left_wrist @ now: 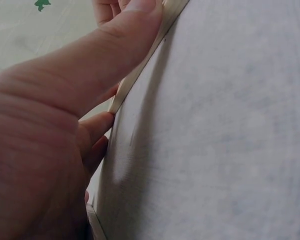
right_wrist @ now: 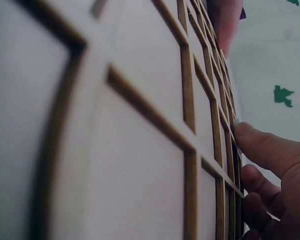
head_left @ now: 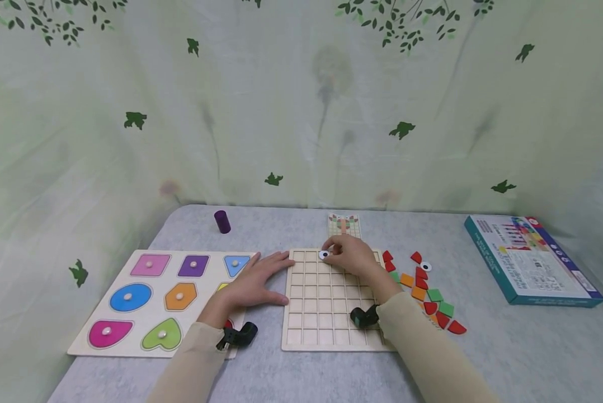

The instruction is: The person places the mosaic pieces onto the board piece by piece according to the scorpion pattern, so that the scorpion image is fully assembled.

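A wooden grid board [head_left: 310, 321] lies flat in the middle of the table. At its top row, my right hand [head_left: 354, 258] pinches a round white eye piece [head_left: 324, 254] with a black pupil, over or in a cell near the upper left. My left hand [head_left: 255, 284] is spread beside the board, its thumb and fingertips touching the left edge. The left wrist view shows the thumb [left_wrist: 110, 50] against the board's side. Past the top edge lies a patterned card [head_left: 344, 224], partly hidden by my right hand.
Red, green and orange pieces [head_left: 419, 293] and another eye piece [head_left: 426, 267] lie right of the board. A knobbed shape puzzle [head_left: 161, 302] is at the left, partly under my left hand and arm. A purple cylinder [head_left: 222, 221] stands behind; a teal-edged box [head_left: 533, 263] lies far right.
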Tool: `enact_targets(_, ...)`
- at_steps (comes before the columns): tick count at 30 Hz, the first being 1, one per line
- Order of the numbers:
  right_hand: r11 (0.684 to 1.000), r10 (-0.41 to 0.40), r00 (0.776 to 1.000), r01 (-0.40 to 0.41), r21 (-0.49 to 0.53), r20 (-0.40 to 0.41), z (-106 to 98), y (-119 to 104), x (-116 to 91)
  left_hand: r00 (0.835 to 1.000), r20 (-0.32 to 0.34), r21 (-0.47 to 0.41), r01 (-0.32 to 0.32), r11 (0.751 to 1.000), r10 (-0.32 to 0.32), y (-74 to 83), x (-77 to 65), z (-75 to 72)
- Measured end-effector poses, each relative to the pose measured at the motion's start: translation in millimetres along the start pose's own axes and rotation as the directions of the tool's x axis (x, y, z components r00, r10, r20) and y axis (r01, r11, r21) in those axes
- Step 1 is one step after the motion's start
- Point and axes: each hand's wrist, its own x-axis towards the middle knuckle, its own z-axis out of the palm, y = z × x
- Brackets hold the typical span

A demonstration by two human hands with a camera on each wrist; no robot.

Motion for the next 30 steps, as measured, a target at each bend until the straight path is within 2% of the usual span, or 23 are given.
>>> enact_targets(18,0.998,-0.048,0.999,0.049,0.038,-0.022,0.0,5.3,-4.4,1.0,-0.01,0.003,-0.002,1.0,0.002,1.6,-0.2,-1.5)
enact_targets(30,0.999,-0.036,0.999,0.036,0.024,-0.03,1.3,5.7,-3.2,1.0,-0.006,-0.002,-0.003,1.0,0.003,1.6,0.6,-1.7)
